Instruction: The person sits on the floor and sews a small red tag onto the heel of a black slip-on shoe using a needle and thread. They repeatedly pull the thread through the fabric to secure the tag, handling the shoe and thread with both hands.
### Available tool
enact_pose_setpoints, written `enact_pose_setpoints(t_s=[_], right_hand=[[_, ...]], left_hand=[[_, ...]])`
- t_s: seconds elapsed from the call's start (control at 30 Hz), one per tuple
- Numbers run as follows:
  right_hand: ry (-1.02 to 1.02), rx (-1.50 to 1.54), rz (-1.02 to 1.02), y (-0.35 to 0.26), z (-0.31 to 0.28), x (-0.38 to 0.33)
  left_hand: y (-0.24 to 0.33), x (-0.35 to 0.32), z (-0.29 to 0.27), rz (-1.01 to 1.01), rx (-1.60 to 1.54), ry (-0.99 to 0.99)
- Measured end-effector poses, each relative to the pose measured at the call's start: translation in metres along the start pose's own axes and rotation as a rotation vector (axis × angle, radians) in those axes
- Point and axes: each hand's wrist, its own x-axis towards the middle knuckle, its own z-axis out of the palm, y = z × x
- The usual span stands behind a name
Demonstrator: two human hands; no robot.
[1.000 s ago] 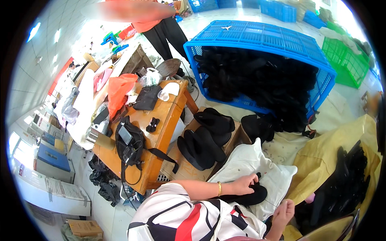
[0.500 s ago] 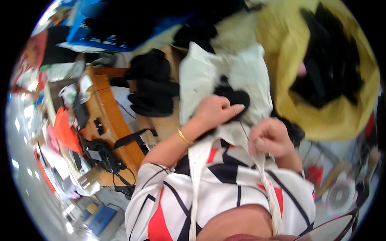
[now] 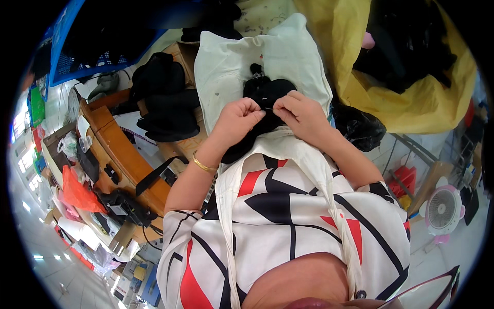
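Observation:
A soft black fabric piece (image 3: pixel 280 88) rests on the pale cushion (image 3: pixel 221 69) across my lap, its exact kind unclear. My left hand (image 3: pixel 237 119) is closed, thumb and forefinger pinching the fabric. Right beside it, my right hand (image 3: pixel 303 114) pinches a small, light, needle-like sliver (image 3: pixel 269 109) against the black fabric. The two sets of fingertips nearly meet. Just beyond them lies a small dark tuft or knob (image 3: pixel 256 68) on the cushion. Part of the fabric is hidden under both hands.
On the right gapes a yellow sack (image 3: pixel 411 116) with black items, above a black plastic bag (image 3: pixel 360 126). Black fabric pieces (image 3: pixel 170 116) lie on a cardboard box at left, near a wooden table (image 3: pixel 116 141). A blue crate (image 3: pixel 69 56) stands far left; a fan (image 3: pixel 443 207) at right.
My right hand has moved up and inward from near my apron to the black fabric, meeting my left hand. My left hand now pinches instead of lying with its thumb stretched out.

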Motion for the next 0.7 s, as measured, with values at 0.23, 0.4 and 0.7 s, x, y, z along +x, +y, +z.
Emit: enact_pose_setpoints(t_s=[0.23, 0.4, 0.7], right_hand=[[0.001, -0.413, -0.204, 0.013, 0.011, 0.014], [0.06, -0.227, -0.175, 0.019, 0.018, 0.014], [-0.037, 0.866, 0.457, 0.025, -0.005, 0.007]], left_hand=[[0.002, -0.003, 0.009, 0.292, 0.186, 0.154], [0.008, 0.002, 0.003, -0.039, -0.067, 0.067], [0.004, -0.01, 0.01, 0.096, 0.026, 0.057]])
